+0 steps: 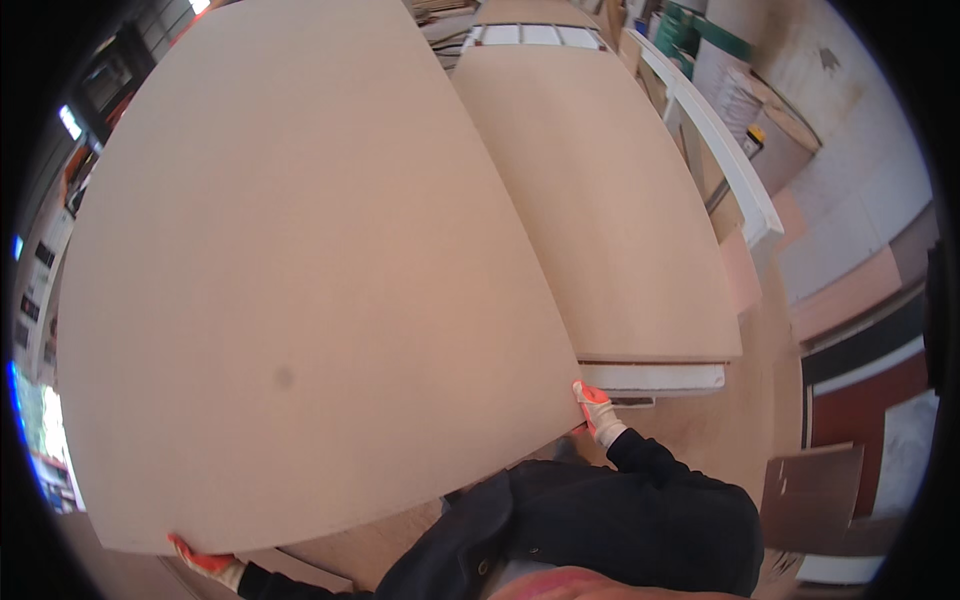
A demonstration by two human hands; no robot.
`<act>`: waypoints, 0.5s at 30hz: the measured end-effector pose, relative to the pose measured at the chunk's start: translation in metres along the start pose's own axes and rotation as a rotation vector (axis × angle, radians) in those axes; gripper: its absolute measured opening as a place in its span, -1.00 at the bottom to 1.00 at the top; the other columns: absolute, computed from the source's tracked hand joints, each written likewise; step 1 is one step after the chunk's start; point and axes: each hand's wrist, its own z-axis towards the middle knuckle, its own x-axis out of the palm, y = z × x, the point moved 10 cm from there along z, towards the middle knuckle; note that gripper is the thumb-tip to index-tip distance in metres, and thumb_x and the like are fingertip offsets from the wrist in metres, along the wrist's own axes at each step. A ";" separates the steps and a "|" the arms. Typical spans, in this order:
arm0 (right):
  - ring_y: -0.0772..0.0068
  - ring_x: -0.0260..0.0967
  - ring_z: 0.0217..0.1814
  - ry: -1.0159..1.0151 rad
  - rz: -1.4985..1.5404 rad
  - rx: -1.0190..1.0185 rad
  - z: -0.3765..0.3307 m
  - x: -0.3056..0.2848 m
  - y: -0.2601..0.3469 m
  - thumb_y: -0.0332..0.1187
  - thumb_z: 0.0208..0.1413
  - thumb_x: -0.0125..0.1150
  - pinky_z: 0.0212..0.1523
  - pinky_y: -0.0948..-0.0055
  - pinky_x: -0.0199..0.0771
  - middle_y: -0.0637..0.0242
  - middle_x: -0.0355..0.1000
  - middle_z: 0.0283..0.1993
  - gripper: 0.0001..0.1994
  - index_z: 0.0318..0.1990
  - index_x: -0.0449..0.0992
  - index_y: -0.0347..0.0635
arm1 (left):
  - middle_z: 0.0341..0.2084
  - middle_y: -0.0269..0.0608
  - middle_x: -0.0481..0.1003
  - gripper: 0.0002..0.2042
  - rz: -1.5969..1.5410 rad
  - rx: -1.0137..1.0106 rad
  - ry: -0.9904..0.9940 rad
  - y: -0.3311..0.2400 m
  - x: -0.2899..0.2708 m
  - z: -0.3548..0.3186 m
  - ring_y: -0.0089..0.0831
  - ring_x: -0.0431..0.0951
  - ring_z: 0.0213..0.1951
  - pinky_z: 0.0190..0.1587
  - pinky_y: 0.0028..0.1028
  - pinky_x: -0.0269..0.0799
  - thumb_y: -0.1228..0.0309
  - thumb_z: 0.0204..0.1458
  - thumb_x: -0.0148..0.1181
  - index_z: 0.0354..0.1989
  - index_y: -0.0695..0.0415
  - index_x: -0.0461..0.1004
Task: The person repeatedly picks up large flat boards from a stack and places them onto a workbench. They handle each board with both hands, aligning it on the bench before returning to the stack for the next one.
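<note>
A large flat tan board (300, 260), smooth and with a small dark smudge, fills the left and middle of the head view. My left hand (207, 560), in an orange and white work glove, grips its near edge by the left corner. At the near right corner my right hand (597, 410), gloved alike, is closed on the board, thumb on top. The fingers of both hands are mostly hidden beneath it. To the right, a second tan board (610, 200) lies lower, partly covered by the held one, above a white slab edge (655, 377).
A white rail (725, 150) runs along the right of the lower board. Beyond it stand large rolls (785, 135) and green containers (680, 35) against a wall. Brown panels (815, 490) lean at the lower right. Another framed panel (535, 36) lies at the far end.
</note>
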 end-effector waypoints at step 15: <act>0.30 0.59 -0.13 -0.120 0.362 0.181 0.033 0.002 -0.259 0.20 0.32 0.35 -0.21 0.08 0.66 0.28 0.61 -0.09 -0.41 0.16 0.57 -0.18 | 0.40 -0.04 0.43 -0.44 0.221 -0.023 0.194 0.087 0.075 0.066 -0.10 0.43 0.39 0.48 0.00 0.30 0.08 0.47 -0.01 0.45 0.23 0.37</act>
